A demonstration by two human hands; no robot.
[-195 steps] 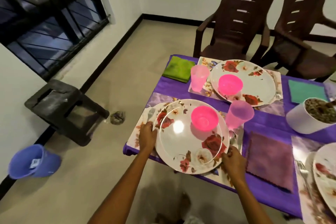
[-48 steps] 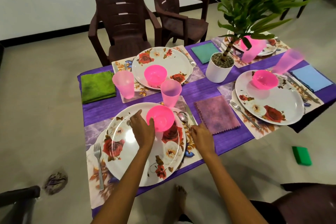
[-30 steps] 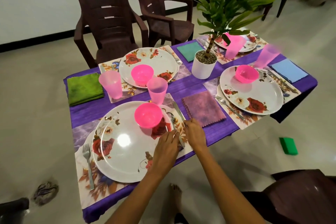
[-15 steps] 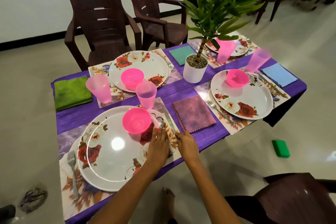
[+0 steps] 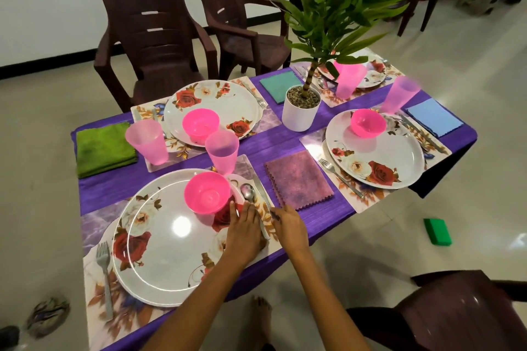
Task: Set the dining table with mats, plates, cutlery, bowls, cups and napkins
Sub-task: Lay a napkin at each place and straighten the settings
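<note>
The left hand's fingers [image 5: 238, 212] are lying nearly straight and close together, pressing flat on the right rim of the near plate [image 5: 168, 239] and reaching toward the handle of the spoon [image 5: 251, 199]; whether they are actually pinching that handle I cannot tell, as the left hand [image 5: 243, 232] is hiding it; the right hand's fingers [image 5: 278, 212] are curling lightly at the lower end of the knife [image 5: 261, 189], seeming to touch it at the edge of the near mat [image 5: 248, 164], though the grip itself is lying hidden under the right hand [image 5: 289, 229].

The spoon's bowl is lying just right of the pink bowl [image 5: 207, 192], which is sitting on the far part of the near plate; a pink cup [image 5: 222, 152] is standing upright just beyond that bowl; a fork [image 5: 104, 273] is lying on the mat left of the plate.

A purple napkin [image 5: 299, 179] is lying flat beside the knife, on the purple tablecloth [image 5: 119, 182]; a green napkin [image 5: 104, 148] is resting near the far left corner; three more places are standing laid with plates, bowls and cups around a potted plant [image 5: 301, 107]; two brown chairs [image 5: 154, 34] are standing beyond the table.
</note>
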